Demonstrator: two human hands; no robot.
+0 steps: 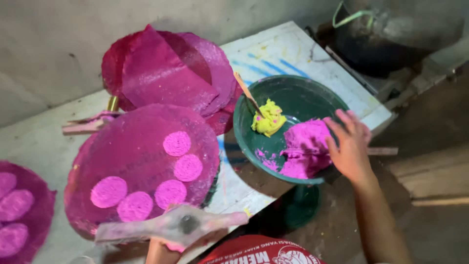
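Rough grey wall and dusty floor frame a paint-streaked white worktop (312,58), seen from above by the person working at it. On its near edge sits a round dark green plastic basin (293,93) holding a heap of bright pink dough (305,146) and a smaller lump of yellow dough (267,120) with a thin wooden stick (246,93) stuck in it. The right hand (349,146) reaches into the basin, fingers curled loosely against the pink dough; it looks to be gathering a portion, though whether any is gripped cannot be told. The left hand (168,247) is mostly hidden low in the picture, clenched around the handle of a pink-stained flat wooden paddle (171,227) held over the worktop. Just beyond the paddle lies a round magenta woven mat (127,156) carrying five flattened pink dough discs (168,168), with bare room still on its far half. The step in hand seems to be fetching dough for another disc, which calls for pinching off a like-sized piece. Stacked magenta mats (166,68) lie behind, another filled mat (19,210) at far left, a dark pot (386,34) at top right. Nothing blocks the reach between basin and mat.
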